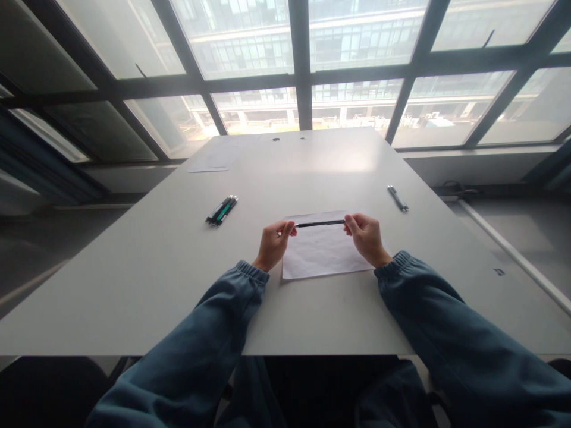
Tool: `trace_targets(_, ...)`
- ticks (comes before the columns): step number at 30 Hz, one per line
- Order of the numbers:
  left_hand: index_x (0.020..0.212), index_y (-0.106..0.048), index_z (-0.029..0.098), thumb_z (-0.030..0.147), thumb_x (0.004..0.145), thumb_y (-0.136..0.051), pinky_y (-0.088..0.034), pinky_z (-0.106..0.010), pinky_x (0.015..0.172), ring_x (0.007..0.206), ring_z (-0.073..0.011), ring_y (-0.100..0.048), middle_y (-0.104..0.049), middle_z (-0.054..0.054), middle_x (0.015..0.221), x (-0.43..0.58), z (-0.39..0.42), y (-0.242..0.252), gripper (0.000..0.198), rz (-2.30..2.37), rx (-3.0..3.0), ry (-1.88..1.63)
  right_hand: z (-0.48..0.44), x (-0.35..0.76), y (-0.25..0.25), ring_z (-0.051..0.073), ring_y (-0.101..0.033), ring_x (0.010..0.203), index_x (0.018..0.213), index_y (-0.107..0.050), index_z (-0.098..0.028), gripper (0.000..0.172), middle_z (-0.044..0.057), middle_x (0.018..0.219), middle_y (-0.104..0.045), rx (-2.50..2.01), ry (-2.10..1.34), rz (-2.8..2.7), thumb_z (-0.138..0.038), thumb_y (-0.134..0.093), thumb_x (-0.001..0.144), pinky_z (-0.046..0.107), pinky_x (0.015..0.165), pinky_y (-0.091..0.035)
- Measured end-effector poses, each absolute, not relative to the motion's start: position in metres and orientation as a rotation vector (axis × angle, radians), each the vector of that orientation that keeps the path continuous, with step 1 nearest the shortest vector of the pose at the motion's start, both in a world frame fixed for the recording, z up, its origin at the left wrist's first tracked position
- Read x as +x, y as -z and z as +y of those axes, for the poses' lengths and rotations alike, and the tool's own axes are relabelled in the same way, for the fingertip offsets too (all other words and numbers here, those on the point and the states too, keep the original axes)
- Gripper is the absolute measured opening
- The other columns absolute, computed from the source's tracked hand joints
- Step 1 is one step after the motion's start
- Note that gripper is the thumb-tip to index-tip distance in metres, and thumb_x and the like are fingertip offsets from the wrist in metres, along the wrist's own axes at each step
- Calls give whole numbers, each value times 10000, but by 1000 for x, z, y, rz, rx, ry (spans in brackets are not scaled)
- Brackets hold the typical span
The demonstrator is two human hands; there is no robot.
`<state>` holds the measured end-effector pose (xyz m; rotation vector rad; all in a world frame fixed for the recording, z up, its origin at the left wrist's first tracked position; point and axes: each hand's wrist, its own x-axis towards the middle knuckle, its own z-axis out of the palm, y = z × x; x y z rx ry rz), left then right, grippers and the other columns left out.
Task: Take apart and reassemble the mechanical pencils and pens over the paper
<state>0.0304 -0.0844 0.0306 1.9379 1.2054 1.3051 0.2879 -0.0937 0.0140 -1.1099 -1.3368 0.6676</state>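
A slim black pen point(320, 224) is held level between my two hands, above a sheet of white paper point(328, 255). My left hand point(273, 242) pinches its left end between thumb and fingers. At the other end, my right hand point(366, 238) grips it in the same way. Fingers cover both tips of the pen, so I cannot tell which end is the writing point. The paper lies flat on the white table point(147, 279) under and between my hands, partly covered by the right one.
Left of the paper lies a bundle of several pens point(222, 210), black with a green one. To the right are grey pens point(397, 198) lying close together. More paper sheets point(212, 157) rest at the far left, before large windows point(303, 107).
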Motion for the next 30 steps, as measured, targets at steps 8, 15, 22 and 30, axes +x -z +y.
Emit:
trace_targets(8, 656, -667, 188, 616, 956, -519, -523, -298, 695, 687, -190, -665, -703, -58, 678, 30, -84, -30, 544, 1222, 1930, -1294, -94, 288, -14, 141, -553, 523, 623, -628, -195, 501, 14, 555, -603, -1143, -657, -1349, -607, -611, 907, 269, 526, -449)
trace_targets(15, 649, -664, 183, 595, 964, -521, -505, -289, 682, 664, -178, -653, -689, -50, 658, 30, -83, -28, 539, 1212, 1929, -1291, -95, 288, -16, 135, -529, 514, 604, -609, -193, 507, 6, 536, -574, -1137, -673, -1342, -596, -610, 912, 266, 514, -418)
trace_targets(22, 638, -660, 182, 593, 966, -517, -505, -288, 680, 655, -176, -651, -690, -48, 649, 30, -84, -29, 545, 1222, 1934, -1283, -96, 287, -17, 132, -517, 509, 593, -594, -194, 514, 2, 531, -564, -1147, -645, -1360, -585, -593, 927, 263, 512, -405)
trace_targets(30, 621, -654, 185, 613, 960, -514, -510, -289, 667, 638, -175, -654, -690, -49, 635, 30, -85, -30, 563, 1235, 1936, -1277, -96, 288, -18, 131, -497, 501, 565, -570, -203, 525, 2, 521, -558, -1162, -598, -1384, -570, -572, 940, 269, 523, -401)
